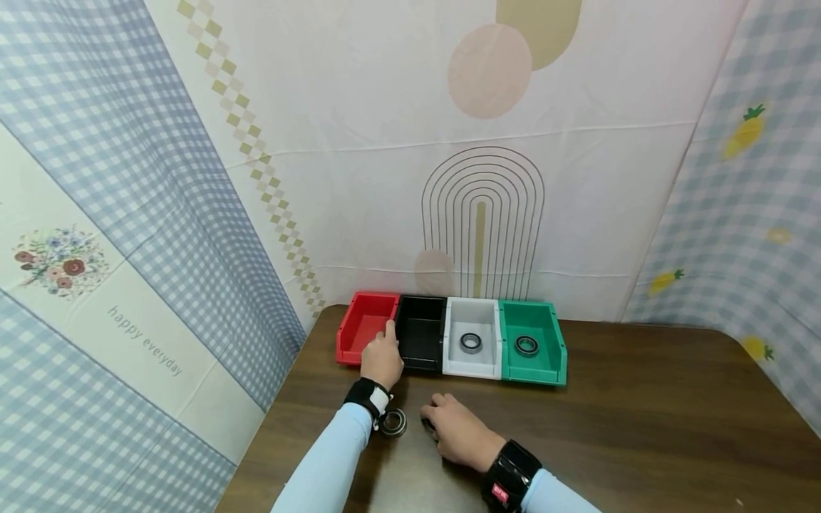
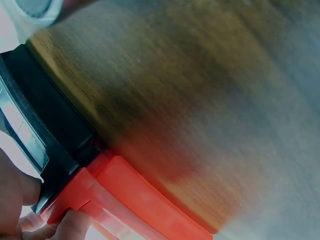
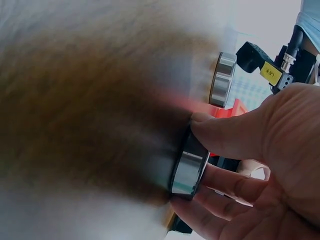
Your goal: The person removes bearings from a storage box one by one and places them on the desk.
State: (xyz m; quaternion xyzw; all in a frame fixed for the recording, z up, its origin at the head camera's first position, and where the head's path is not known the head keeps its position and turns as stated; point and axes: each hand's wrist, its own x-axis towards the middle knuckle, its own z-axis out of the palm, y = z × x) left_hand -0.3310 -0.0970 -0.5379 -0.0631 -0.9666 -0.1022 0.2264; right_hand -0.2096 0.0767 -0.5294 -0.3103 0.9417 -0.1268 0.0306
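My left hand (image 1: 383, 362) is at the front of the red bin (image 1: 368, 320) and the black bin (image 1: 421, 335), gripping their adjoining walls. In the left wrist view its thumb lies against the black bin (image 2: 55, 95), and its fingers (image 2: 75, 226) are on the red bin (image 2: 145, 195). My right hand (image 1: 463, 433) is low over the table. Between its thumb and fingers it pinches a steel ball bearing (image 3: 189, 170), standing on edge in the right wrist view. Another bearing (image 1: 402, 427) lies on the table beside my left wrist.
The white bin (image 1: 471, 313) and green bin (image 1: 554, 356) continue the row rightward. One bearing (image 1: 471, 352) lies in the white bin, another (image 1: 518, 347) in the green. Patterned cloth (image 1: 359, 214) hangs behind the brown wooden table (image 1: 641, 413).
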